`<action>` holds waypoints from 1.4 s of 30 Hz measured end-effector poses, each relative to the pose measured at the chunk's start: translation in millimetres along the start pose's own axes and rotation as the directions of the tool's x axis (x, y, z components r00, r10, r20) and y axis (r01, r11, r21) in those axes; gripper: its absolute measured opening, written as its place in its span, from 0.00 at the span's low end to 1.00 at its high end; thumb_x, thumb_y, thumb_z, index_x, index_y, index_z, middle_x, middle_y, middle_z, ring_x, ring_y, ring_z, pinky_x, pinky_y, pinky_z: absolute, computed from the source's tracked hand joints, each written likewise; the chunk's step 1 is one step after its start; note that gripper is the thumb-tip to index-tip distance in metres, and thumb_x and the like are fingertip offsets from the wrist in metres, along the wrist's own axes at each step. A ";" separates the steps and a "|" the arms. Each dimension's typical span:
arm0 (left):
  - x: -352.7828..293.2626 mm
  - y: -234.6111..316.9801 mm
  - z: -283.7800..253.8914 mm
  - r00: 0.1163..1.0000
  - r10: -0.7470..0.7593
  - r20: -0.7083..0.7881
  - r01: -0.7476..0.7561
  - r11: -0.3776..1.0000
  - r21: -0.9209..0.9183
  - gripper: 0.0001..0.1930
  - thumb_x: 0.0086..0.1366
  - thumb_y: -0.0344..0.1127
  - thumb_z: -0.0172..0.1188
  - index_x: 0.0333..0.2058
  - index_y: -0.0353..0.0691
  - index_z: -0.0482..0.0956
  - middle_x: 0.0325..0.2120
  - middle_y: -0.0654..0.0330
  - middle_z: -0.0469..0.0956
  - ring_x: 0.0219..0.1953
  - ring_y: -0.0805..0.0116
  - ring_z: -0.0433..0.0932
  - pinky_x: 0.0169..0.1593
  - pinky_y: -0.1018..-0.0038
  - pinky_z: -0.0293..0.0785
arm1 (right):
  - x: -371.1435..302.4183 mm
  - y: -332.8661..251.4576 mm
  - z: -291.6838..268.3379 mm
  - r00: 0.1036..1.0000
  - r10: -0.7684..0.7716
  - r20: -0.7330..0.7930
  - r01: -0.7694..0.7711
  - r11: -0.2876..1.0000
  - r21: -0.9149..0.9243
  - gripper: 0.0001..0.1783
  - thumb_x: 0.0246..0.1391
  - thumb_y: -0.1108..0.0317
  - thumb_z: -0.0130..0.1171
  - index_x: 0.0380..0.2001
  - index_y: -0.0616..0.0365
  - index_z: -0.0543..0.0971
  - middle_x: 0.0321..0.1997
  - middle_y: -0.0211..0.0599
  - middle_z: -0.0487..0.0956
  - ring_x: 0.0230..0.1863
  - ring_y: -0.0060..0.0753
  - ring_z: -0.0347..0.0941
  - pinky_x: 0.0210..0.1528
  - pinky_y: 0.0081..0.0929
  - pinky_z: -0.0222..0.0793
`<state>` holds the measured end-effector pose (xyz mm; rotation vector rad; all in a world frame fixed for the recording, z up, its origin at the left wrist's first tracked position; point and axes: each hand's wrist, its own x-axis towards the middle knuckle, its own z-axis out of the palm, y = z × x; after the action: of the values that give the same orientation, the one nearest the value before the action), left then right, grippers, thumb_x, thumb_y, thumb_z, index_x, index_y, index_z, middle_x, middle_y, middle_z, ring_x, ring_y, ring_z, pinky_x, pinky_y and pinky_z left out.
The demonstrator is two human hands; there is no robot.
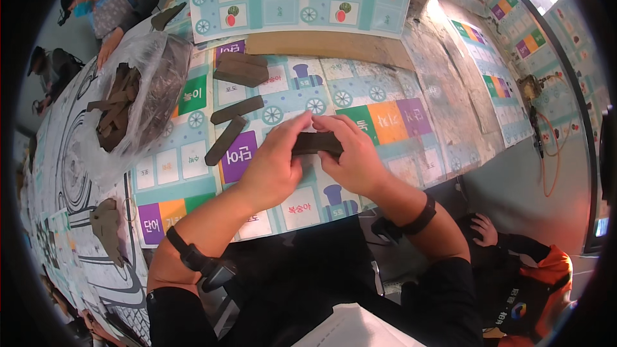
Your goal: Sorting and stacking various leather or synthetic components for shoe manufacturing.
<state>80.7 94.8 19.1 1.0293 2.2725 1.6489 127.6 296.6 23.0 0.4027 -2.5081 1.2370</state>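
Note:
A dark grey-brown bar (313,143), which looks like clay, sits between my two hands over the printed table sheet. My left hand (272,159) is cupped around its left end. Around the right end my right hand (357,159) is curled, with the thumb on the near side. The fingertips of both hands meet above the bar. Two loose clay strips (238,109) lie just to the left of my left hand. Farther off, a small stack of clay bars (241,69) rests on the sheet.
An open clear plastic bag (168,71) full of clay strips stands at the left. A printed board (295,0) and a brown flat strip (328,50) lie at the back. A clay lump (108,228) is near the left edge. Other people are at far left and lower right.

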 end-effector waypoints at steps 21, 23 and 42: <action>-2.2 0.8 9.0 0.998 0.049 -0.047 -0.037 0.972 0.231 0.28 0.59 0.18 0.57 0.60 0.38 0.72 0.56 0.50 0.73 0.59 0.50 0.74 0.62 0.63 0.72 | -61.0 -25.0 8.3 0.969 0.232 0.083 -0.185 0.906 -0.381 0.53 0.55 0.71 0.59 0.71 0.81 0.38 0.75 0.73 0.52 0.78 0.74 0.43 0.75 0.71 0.31; -3.2 -1.0 8.5 0.995 0.099 -0.022 -0.089 0.959 0.268 0.29 0.60 0.16 0.55 0.61 0.39 0.72 0.57 0.49 0.71 0.60 0.49 0.72 0.64 0.63 0.71 | -60.4 -25.8 11.8 0.974 0.210 0.084 -0.165 0.914 -0.371 0.54 0.55 0.72 0.59 0.71 0.81 0.36 0.75 0.75 0.49 0.78 0.76 0.41 0.75 0.71 0.28; -1.7 -7.2 10.3 0.993 0.111 -0.029 -0.102 0.971 0.217 0.32 0.58 0.16 0.53 0.63 0.37 0.68 0.54 0.47 0.71 0.59 0.43 0.68 0.65 0.55 0.66 | -32.5 -3.4 9.5 0.995 0.086 -0.045 -0.095 0.944 -0.315 0.41 0.52 0.79 0.62 0.69 0.68 0.59 0.59 0.47 0.75 0.66 0.53 0.65 0.72 0.57 0.49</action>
<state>83.9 100.7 8.3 1.1934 2.5077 1.4982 157.1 290.5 7.1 0.1893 -2.6623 0.8378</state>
